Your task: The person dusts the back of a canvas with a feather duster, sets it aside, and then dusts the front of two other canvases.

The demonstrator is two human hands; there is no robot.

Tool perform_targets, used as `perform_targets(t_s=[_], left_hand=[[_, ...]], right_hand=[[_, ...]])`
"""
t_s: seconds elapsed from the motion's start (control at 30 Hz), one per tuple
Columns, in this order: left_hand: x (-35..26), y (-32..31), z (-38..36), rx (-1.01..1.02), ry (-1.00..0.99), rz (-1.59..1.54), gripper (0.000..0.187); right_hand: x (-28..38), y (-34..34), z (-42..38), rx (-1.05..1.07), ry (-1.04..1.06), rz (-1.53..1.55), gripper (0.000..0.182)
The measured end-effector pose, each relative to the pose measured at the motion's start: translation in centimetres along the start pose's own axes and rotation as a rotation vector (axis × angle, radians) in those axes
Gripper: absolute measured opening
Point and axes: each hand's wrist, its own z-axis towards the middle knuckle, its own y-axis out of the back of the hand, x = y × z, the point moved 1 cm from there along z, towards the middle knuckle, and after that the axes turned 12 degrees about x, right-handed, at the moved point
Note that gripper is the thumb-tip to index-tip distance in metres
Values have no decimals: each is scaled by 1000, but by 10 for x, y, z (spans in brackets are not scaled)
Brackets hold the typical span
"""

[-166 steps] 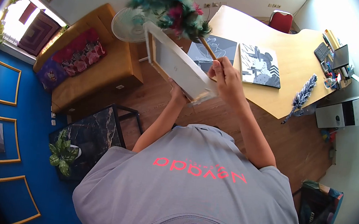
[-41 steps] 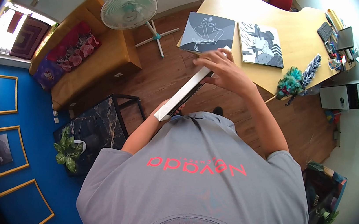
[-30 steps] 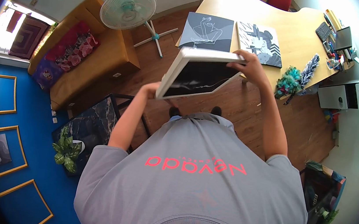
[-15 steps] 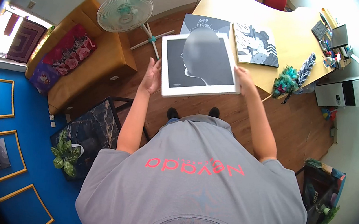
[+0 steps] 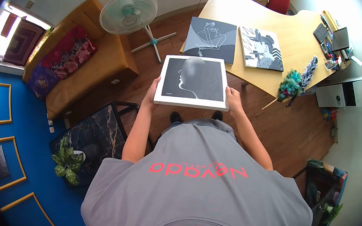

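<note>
- We hold a white-framed canvas (image 5: pixel 192 82) in front of us, picture side up, above the wooden floor (image 5: pixel 278 124).
- Our left hand (image 5: pixel 151 95) grips its left edge; our right hand (image 5: pixel 232 99) grips its right edge (near the lower corner).
- Two other canvases lie at the near edge of the desk (image 5: pixel 288 31), and the feather duster (image 5: pixel 289 85) hangs over that edge.

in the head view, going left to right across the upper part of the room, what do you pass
sofa → standing fan → grey line-art canvas on the table → black-and-white canvas → teal feather duster → laptop
</note>
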Motion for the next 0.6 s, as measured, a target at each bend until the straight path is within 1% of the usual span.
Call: perform_targets(t_s=[0.07, 0.1, 0.13, 0.2, 0.23, 0.3, 0.33, 0.4, 0.43, 0.5, 0.6], left_hand=[[-2, 13, 1, -54, 44, 21, 46], [-6, 14, 4, -79, 7, 79, 46], [-13, 15, 5, -110, 30, 173, 45], [-22, 21, 16, -110, 58, 276, 45], [-24, 24, 23, -102, 65, 273, 45], [-26, 28, 42, -87, 46, 411, 46], [-26, 30, 53, -77, 53, 408, 46], [-27, 31, 70, -35, 74, 593, 44], [-23, 29, 73, -25, 79, 590, 44], [-20, 30, 70, -92, 21, 594, 42], [-31, 27, 110, -78, 15, 633, 45]], right_hand=[[2, -9, 1, -19, 60, -17, 36], [-2, -15, 5, -55, 80, -18, 35], [-6, -22, 9, -75, 81, -7, 35], [-12, -25, 21, -126, 99, -59, 35], [-16, -23, 28, -135, 86, -99, 35], [-20, -19, 42, -179, 90, -139, 35], [-21, -16, 47, -211, 97, -178, 35], [-23, -12, 46, -248, 119, -220, 35], [-25, -12, 41, -285, 117, -228, 35], [-29, -17, 40, -300, 130, -243, 35], [-22, -2, 74, -301, 123, -217, 35]])
